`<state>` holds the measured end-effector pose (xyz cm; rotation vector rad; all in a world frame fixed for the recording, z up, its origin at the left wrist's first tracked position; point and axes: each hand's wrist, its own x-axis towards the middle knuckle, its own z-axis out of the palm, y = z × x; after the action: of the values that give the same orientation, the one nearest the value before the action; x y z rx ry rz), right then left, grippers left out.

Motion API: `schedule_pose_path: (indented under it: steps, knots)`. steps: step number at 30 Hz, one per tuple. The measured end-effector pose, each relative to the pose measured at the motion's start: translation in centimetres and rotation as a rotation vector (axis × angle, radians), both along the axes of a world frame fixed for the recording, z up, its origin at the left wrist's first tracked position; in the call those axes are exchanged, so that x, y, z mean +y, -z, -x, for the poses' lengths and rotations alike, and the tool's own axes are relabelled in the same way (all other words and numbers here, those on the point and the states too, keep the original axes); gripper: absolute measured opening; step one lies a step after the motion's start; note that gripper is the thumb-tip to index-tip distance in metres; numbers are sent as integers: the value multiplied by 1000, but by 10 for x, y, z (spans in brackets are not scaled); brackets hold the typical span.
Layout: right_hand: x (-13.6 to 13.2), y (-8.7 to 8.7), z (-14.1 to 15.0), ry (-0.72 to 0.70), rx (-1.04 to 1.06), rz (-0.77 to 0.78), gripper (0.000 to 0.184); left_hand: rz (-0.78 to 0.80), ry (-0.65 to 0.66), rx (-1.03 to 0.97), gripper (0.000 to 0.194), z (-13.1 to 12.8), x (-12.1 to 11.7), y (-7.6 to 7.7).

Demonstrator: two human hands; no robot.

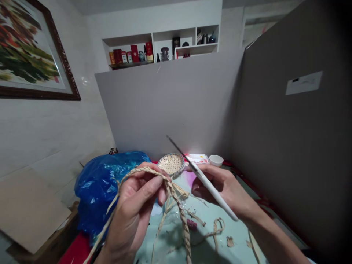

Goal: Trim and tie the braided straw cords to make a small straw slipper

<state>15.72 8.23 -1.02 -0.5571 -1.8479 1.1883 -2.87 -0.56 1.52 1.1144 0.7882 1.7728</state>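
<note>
My left hand (pixel 137 200) is closed in a pinch on a braided straw cord (pixel 181 216) that loops over my fingers and hangs down toward the table. Loose straw strands trail from the braid on both sides. My right hand (pixel 222 187) grips a thin tool with a white handle and a dark metal tip (pixel 205 179), angled up and to the left, close beside the braid. Behind the hands a small woven straw basket (pixel 172 164) rests on the table.
A blue plastic bag (pixel 104 183) bulges at the left. A white cup (pixel 216 160) and a white packet (pixel 198 158) sit at the back. Straw scraps (pixel 218 227) lie on the pale green table cover (pixel 203 245). Grey partition boards (pixel 275 128) stand behind and right; cardboard (pixel 27 209) lies left.
</note>
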Motion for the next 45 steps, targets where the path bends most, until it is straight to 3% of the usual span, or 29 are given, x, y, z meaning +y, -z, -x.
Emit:
schedule_pose_path:
  steps: [6,12,18,27,35,45]
  knots:
    - [-23,-5,17,-165,344,210,42,138,2,182,3,-4,1,6]
    - [-24,-5,22,-146,316,284,51,181,-33,345,5,-12,4,11]
    - [-21,-1,27,-32,301,357,52,229,-8,210,5,-15,7,15]
    - [-20,3,27,-37,363,428,53,241,87,147,9,-16,9,14]
    - [-19,8,30,-1,442,367,48,214,42,139,8,-16,8,12]
    - [-11,7,23,-56,320,250,48,165,19,74,5,-9,5,4]
